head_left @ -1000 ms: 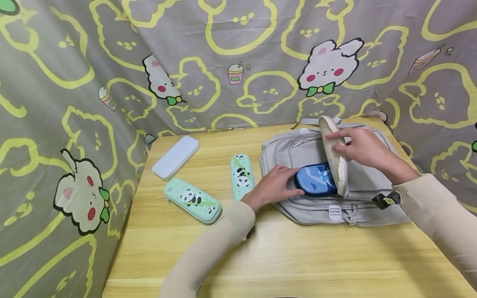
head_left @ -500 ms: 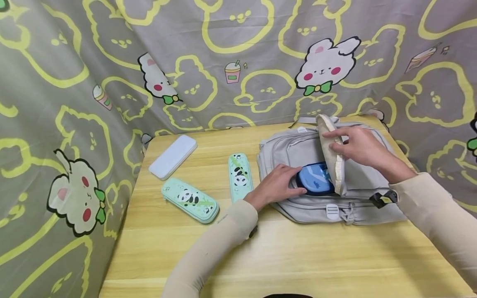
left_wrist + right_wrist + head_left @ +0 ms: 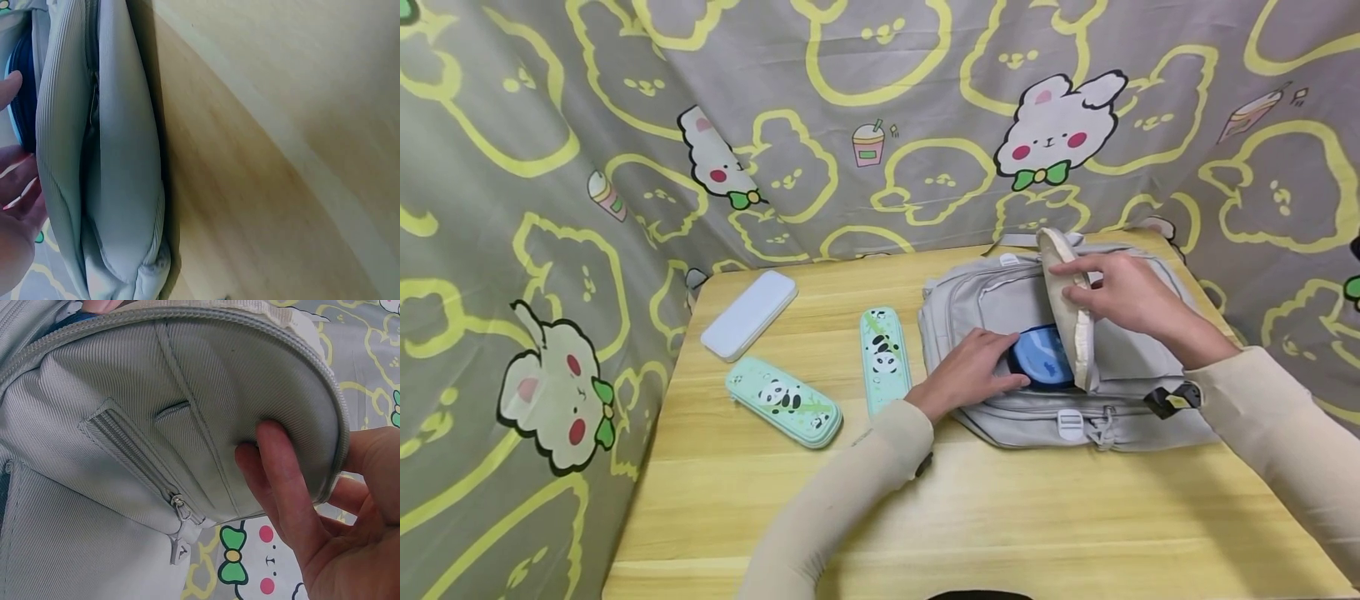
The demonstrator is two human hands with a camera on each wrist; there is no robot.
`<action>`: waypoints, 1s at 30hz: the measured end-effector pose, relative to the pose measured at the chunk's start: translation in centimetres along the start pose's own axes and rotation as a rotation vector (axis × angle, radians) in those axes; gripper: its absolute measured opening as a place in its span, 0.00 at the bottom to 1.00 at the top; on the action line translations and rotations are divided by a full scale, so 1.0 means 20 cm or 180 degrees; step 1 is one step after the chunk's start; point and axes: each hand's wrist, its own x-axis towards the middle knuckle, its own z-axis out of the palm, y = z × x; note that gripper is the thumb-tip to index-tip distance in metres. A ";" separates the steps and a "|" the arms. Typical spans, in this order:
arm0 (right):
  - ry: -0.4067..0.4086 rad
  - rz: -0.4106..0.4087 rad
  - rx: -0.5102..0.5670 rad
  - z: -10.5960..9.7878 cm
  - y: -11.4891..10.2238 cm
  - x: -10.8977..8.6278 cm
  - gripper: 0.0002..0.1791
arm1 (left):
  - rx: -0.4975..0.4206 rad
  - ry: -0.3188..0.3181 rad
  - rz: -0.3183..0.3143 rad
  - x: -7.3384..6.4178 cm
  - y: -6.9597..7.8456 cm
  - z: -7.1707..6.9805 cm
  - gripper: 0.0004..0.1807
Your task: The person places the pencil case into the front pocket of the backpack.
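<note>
A grey backpack (image 3: 1022, 427) lies on the table at the right with its front pocket unzipped. My right hand (image 3: 1131, 292) pinches the rim of the raised pocket flap (image 3: 1065, 312); in the right wrist view, fingers lie on the flap's outer cloth (image 3: 250, 375) near a small zipper. A blue pencil case (image 3: 1043, 357) sits partly inside the pocket, its right end hidden behind the flap. My left hand (image 3: 966, 373) grips the case's left end, thumb toward me and fingers on the far side. In the left wrist view, the case's dark zipped edge (image 3: 25, 94) shows beside the thumb.
Left of the backpack, one mint panda pencil case (image 3: 883, 354) lies near my left wrist. Another mint panda case (image 3: 784, 402) lies farther left, and a pale blue case (image 3: 749, 315) lies behind it. A patterned curtain (image 3: 820, 192) borders the table (image 3: 1000, 525).
My left hand has moved slightly right, and the blue pencil case has slid deeper under the flap. The right hand keeps holding the flap up. The view shifted a little.
</note>
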 end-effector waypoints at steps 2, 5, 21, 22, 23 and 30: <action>0.0003 -0.0001 -0.0005 0.00 0.00 0.00 0.24 | 0.0017 0.0012 -0.0003 0.01 0.01 0.01 0.42; 0.0002 0.0002 0.0000 0.00 0.00 0.00 0.24 | 0.0035 0.0055 0.0011 0.02 0.02 0.02 0.42; 0.0036 -0.0028 -0.0012 0.00 -0.01 0.00 0.25 | -0.0050 0.0229 -0.0097 0.06 0.09 0.07 0.41; 0.0031 -0.0023 -0.0010 0.00 -0.01 0.00 0.25 | -0.0053 0.0232 -0.0109 0.07 0.09 0.08 0.41; 0.0027 -0.0018 -0.0005 0.00 -0.01 0.00 0.25 | -0.0051 0.0237 -0.0117 0.07 0.10 0.08 0.41; 0.0001 -0.0004 0.0042 0.01 -0.01 -0.01 0.25 | -0.0010 0.0274 -0.0136 0.08 0.12 0.10 0.41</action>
